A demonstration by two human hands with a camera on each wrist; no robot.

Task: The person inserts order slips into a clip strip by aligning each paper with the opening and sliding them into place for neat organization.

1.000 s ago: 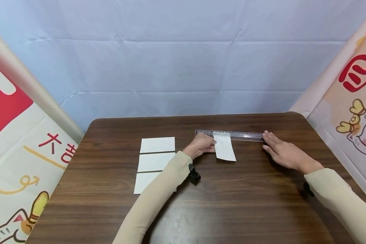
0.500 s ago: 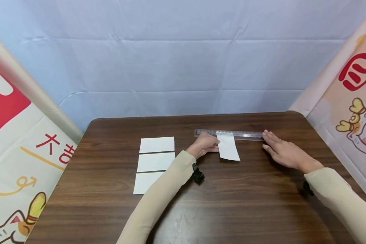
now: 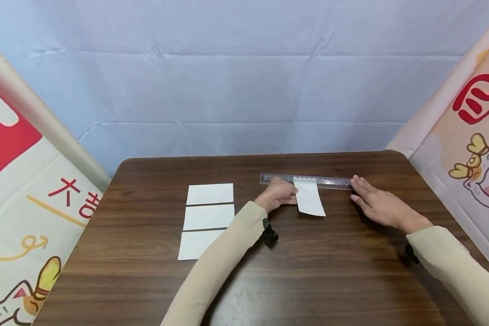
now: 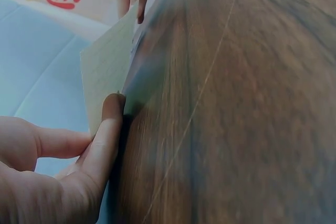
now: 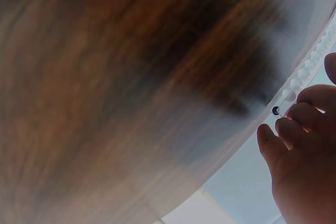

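Observation:
My left hand pinches a small white card by its left edge between thumb and fingers. The card's far end overlaps a clear plastic ruler that lies crosswise near the back of the table. In the left wrist view the card stands out between thumb and fingertips, close to the wood. My right hand lies flat with straight fingers, its fingertips on the ruler's right end. The right wrist view shows those fingers at the ruler's scalloped edge.
On the left of the brown wooden table several white cards lie in a column, the nearest partly covered by my left sleeve. A pale cloth hangs behind the table, and printed banners flank it.
My left hand has slid the card a little to the right along the ruler. The right hand and the ruler have stayed in place.

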